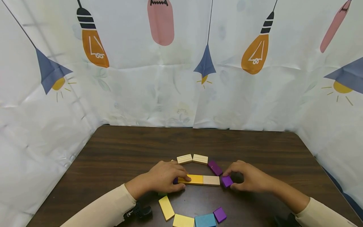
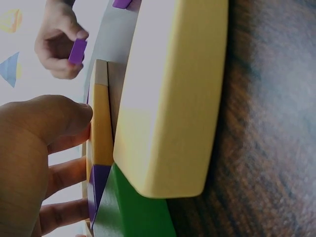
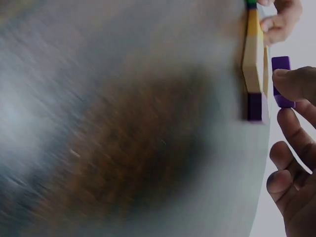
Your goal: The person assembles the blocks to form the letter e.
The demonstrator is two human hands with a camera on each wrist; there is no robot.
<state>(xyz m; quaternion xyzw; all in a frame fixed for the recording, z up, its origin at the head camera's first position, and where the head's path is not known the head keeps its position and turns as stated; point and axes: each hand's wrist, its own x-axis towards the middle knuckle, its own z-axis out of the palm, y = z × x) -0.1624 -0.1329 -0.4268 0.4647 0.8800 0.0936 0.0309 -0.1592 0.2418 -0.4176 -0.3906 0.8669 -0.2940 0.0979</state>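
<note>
My right hand (image 1: 250, 179) pinches a small purple block (image 1: 227, 181) between thumb and index finger, at the right end of a straight row. In the row, a yellow-orange block (image 1: 195, 179) adjoins a pale wooden block (image 1: 211, 180). The left hand (image 1: 165, 176) lies over the row's left end, with a fingertip resting on the yellow-orange block; its fingers look fairly straight in the left wrist view. A purple block (image 2: 100, 180) and a green block (image 2: 143, 207) show beside that hand. Another purple block (image 1: 215, 168) lies just behind the row.
Two pale wooden blocks (image 1: 200, 159) form a curve behind the row. In front, yellow blocks (image 1: 166, 208), a blue block (image 1: 205, 220) and a purple block (image 1: 219, 214) curve along the dark wooden table (image 1: 136, 142). A printed white curtain (image 1: 158, 101) hangs beyond.
</note>
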